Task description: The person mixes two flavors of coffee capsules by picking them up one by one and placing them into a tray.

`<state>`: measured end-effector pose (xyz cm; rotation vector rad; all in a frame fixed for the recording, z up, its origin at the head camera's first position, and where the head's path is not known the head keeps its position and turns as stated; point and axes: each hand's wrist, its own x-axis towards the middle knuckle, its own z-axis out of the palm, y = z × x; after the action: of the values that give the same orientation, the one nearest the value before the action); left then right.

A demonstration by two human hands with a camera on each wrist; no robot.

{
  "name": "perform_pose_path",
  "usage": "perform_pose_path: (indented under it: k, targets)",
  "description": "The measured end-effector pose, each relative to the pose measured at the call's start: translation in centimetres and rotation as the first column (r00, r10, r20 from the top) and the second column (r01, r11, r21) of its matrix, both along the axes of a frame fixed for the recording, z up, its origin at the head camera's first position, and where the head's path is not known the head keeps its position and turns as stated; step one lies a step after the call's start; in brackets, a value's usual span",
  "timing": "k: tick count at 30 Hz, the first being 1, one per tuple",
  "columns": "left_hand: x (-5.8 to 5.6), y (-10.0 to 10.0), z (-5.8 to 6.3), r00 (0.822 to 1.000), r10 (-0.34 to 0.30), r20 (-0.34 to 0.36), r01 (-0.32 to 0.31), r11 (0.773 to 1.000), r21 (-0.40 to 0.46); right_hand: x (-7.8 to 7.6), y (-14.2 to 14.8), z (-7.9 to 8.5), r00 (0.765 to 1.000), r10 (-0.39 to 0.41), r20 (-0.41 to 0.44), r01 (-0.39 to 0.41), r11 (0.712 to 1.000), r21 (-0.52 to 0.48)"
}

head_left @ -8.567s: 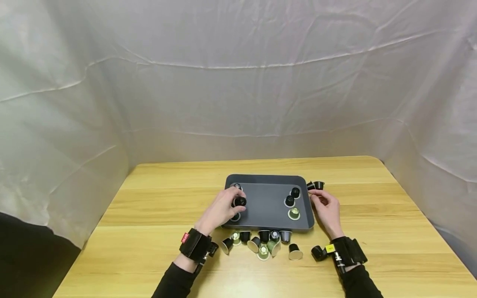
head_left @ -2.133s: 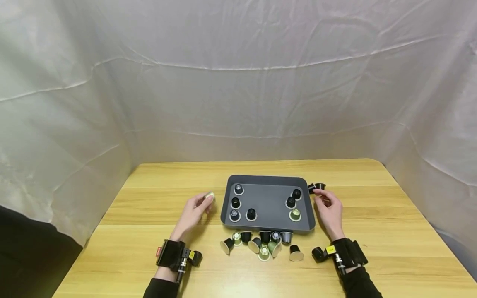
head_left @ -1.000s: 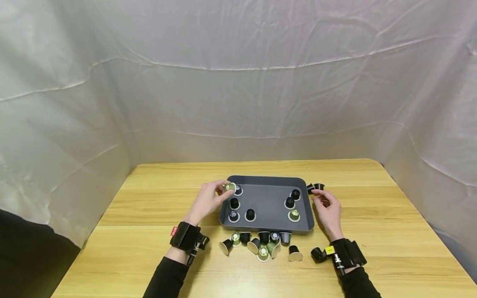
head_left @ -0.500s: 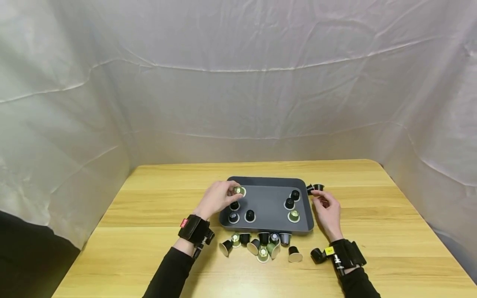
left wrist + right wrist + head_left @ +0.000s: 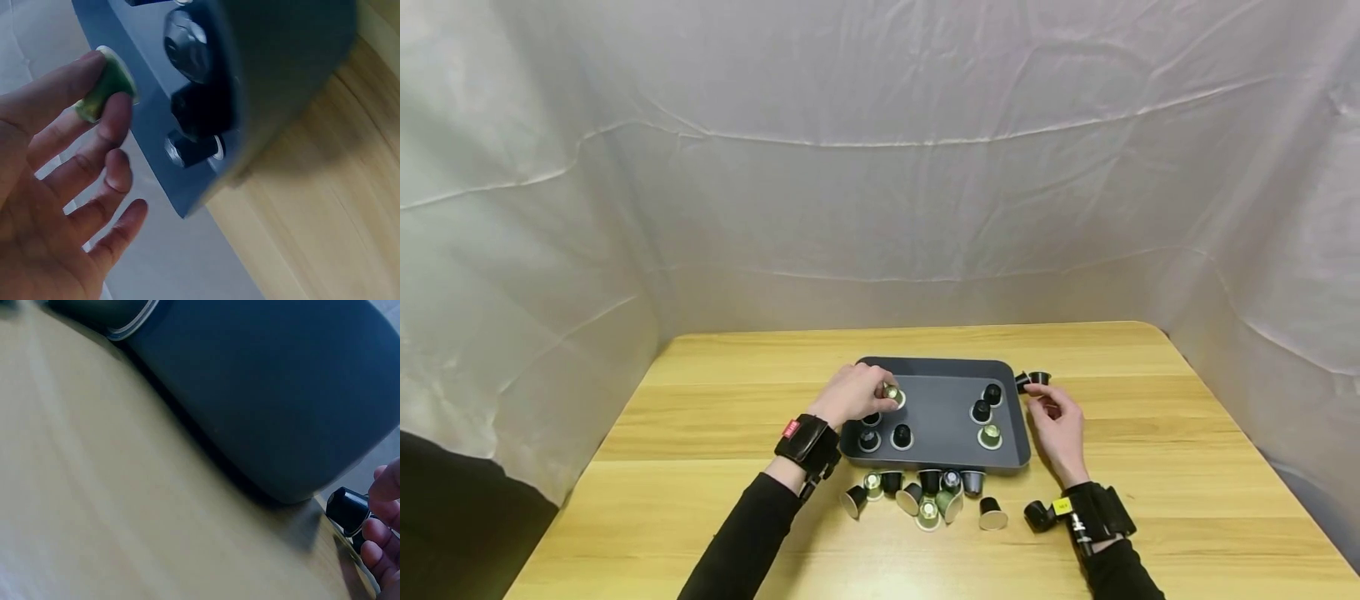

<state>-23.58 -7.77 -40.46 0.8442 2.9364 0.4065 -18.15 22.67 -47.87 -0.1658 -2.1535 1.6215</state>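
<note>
My left hand (image 5: 853, 396) pinches a green coffee capsule (image 5: 892, 395) between thumb and index finger, over the left part of the dark grey tray (image 5: 940, 421). In the left wrist view the green capsule (image 5: 107, 90) is tilted, while the other fingers spread away from it. Beneath and in front of that hand stand a partly covered black capsule (image 5: 871, 419), a dark silver capsule (image 5: 868, 439) and another black capsule (image 5: 902, 436). My right hand (image 5: 1060, 429) rests right of the tray, fingers loosely bent, fingertips right at a black capsule (image 5: 347, 509).
Two black capsules (image 5: 992, 394) (image 5: 981, 410) and a green one (image 5: 990, 436) stand at the tray's right side. Several mixed capsules (image 5: 928, 510) lie along its front edge on the wooden table (image 5: 700, 492). Pale fabric (image 5: 880, 208) hangs behind the table.
My left hand has released a black capsule in the tray, then brought a green capsule from the left over it, moving slightly right and nearer just now. My right hand has stayed still.
</note>
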Motion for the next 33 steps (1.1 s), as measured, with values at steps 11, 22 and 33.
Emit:
perform_pose_path:
  k: [11, 22, 33]
  targets:
    - [0.0, 0.6, -0.7, 0.999, -0.018, 0.033, 0.020, 0.998, -0.064, -0.1, -0.2, -0.1, 1.000, 0.003, -0.001, -0.003, 1.000, 0.008]
    - [0.3, 0.9, -1.4, 0.999, 0.008, 0.049, -0.003, 0.996, -0.084, 0.0, -0.3, 0.1, 1.000, 0.005, 0.018, -0.005, 1.000, 0.002]
    - [0.3, 0.9, -1.9, 0.999, -0.019, 0.041, 0.023, 0.992, -0.121, -0.8, 0.5, -1.3, 1.000, 0.000, 0.025, 0.000, 1.000, 0.001]
